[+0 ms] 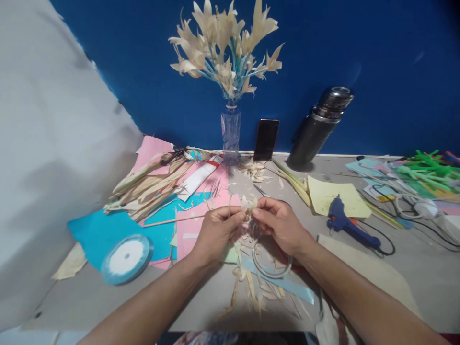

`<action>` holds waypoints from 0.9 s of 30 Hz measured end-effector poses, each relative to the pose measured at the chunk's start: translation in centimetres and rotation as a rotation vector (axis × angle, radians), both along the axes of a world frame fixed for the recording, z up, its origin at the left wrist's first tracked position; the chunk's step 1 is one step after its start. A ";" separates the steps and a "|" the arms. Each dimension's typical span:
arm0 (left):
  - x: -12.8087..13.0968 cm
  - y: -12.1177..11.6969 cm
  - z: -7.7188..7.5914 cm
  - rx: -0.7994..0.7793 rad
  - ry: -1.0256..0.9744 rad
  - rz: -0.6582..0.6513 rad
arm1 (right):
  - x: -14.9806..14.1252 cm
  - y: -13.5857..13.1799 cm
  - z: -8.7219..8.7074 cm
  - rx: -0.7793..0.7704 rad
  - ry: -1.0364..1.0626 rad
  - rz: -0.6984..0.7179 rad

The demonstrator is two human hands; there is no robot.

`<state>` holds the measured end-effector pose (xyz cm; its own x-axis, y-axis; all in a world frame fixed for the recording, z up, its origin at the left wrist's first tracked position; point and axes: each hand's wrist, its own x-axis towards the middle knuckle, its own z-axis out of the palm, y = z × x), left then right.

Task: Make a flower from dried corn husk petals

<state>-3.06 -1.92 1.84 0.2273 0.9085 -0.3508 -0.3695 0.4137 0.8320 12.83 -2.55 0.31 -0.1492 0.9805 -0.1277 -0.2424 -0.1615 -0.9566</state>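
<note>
My left hand (pixel 219 230) and my right hand (pixel 278 221) meet over the middle of the table, fingertips pinched together. Between them is a small pale flower (pixel 249 203) of dried, husk-like petals. A thin wooden stick (pixel 172 221) runs leftward from my left hand, which closes around its near end. My right fingers grip the flower's right side. Beneath the right hand, scissors (pixel 259 190) show only their blade tip and part of a red handle. A pale ring (pixel 272 275) lies below that hand. Cut husk scraps (pixel 253 290) are scattered nearer to me.
Behind stand a plastic bottle (pixel 230 129) with husk flowers (pixel 230 43), a phone (pixel 266 140) and a dark flask (pixel 316 132). A blue glue gun (pixel 350 225) is at right, corded. Dried husks (pixel 154 187) and a blue ribbon spool (pixel 126 258) lie at left.
</note>
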 end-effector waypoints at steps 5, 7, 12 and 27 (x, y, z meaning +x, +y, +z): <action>-0.1 0.2 -0.1 0.017 -0.008 0.024 | 0.0 0.0 0.3 0.015 -0.098 -0.070; -0.1 0.2 -0.3 0.011 -0.008 0.011 | -0.1 0.0 0.3 0.047 -0.157 -0.096; -0.1 0.1 -0.8 -0.023 -0.002 0.004 | -0.4 -0.2 0.4 0.088 -0.208 -0.107; 0.1 0.0 -0.9 -0.036 -0.016 -0.029 | -0.6 -0.7 0.7 0.165 -0.235 -0.098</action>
